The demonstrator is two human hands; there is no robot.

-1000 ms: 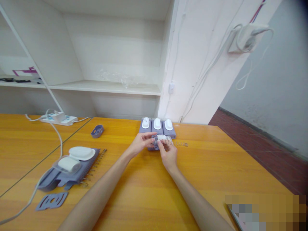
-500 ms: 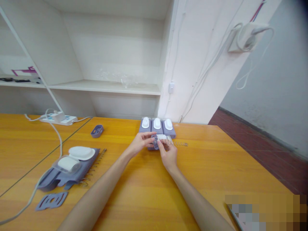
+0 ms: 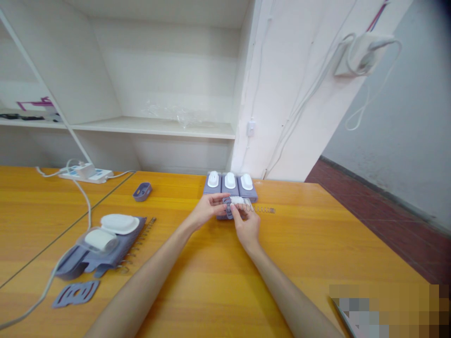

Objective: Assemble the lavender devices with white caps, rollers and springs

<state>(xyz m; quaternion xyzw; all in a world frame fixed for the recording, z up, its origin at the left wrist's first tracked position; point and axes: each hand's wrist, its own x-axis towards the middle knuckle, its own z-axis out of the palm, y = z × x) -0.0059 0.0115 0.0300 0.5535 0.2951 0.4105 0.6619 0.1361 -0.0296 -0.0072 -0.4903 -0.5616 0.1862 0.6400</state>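
Pinched between the fingers of my left hand (image 3: 206,211) is a small grey-purple plastic piece (image 3: 228,206). My right hand (image 3: 248,228) is closed, with the thumb against that same piece and the fingers around a coil spring (image 3: 264,210). The spring's free end sticks out to the right. Just behind the fingers a white cylinder (image 3: 237,200) in a clear casing shows; my hands hide part of it. Three grey-purple cases, each with a white oval part (image 3: 230,180), stand side by side directly beyond my hands.
On the left lies another grey-purple case (image 3: 121,249) with white parts, a long spring (image 3: 143,237) beside it and a flat slotted plate (image 3: 76,294) in front. A small grey-purple cup (image 3: 142,192) and a power strip (image 3: 88,174) sit farther back. A cable (image 3: 45,288) crosses the table's left side.
Both hands stay in nearly the same place on the piece and the spring. Only a very slight shift of the right hand and the spring's end shows.
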